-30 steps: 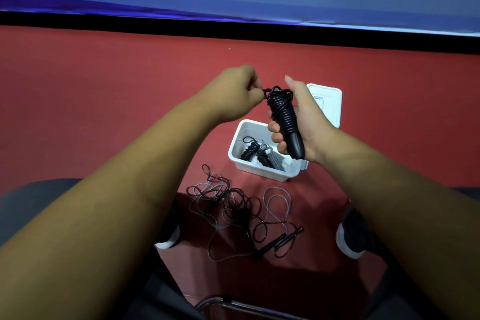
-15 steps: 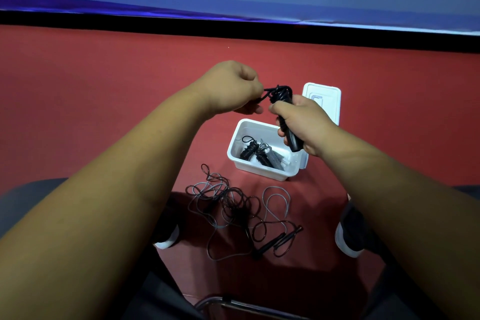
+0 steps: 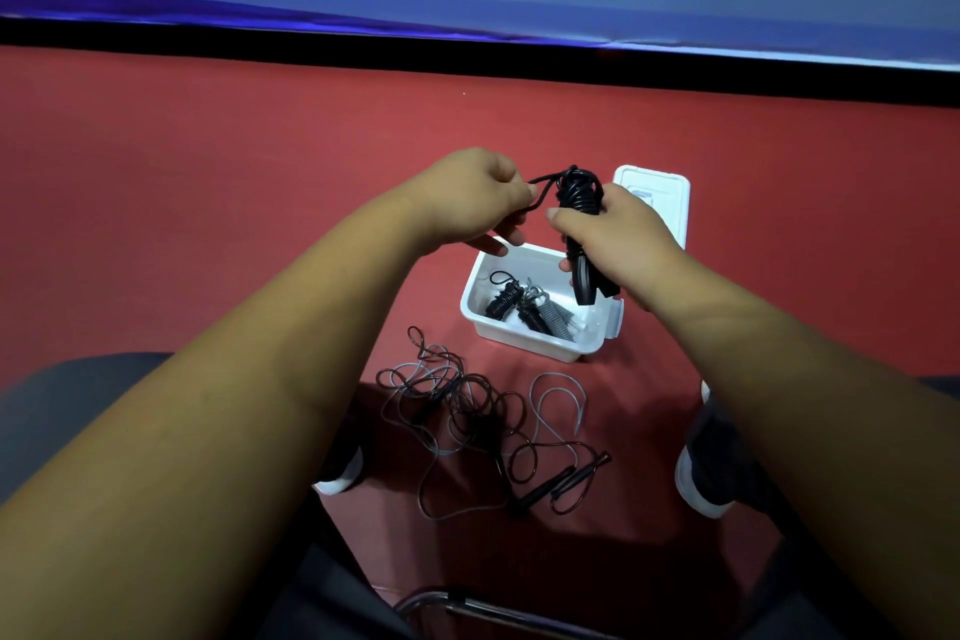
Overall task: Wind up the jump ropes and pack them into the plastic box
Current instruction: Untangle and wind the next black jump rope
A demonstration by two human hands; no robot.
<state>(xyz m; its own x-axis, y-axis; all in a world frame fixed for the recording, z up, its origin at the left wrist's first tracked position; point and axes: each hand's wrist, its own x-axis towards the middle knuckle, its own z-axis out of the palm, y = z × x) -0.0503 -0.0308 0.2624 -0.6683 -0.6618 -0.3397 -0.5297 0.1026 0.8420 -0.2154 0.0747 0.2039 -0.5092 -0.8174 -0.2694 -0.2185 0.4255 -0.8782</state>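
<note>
Right hand [image 3: 618, 239] is wrapped around a black jump rope [image 3: 577, 203], fingers curled tight round the two handles with the cord coiled over them; the handle ends stick out below the fist. Left hand [image 3: 470, 198] pinches a short cord loop [image 3: 540, 192] coming off the top of that bundle, thumb and forefinger closed on it, other fingers loosely out. Both hands are raised just above the far edge of the white plastic box [image 3: 530, 346], hands close together, not touching.

The box sits open on the red floor [image 3: 208, 172]. Inside are wound ropes [image 3: 524, 307], one black, one grey (exact count unclear). Its lid [image 3: 657, 185] lies flat just behind the box, partly hidden by the right hand.

Nearer the person, a tangle of loose ropes [image 3: 467, 405] lies on the floor, black and grey cords mixed, with thin black handles at the right edge. Two dark shoes [image 3: 709, 463] with white soles flank the tangle. A metal chair [image 3: 467, 605] edge shows at the bottom.
</note>
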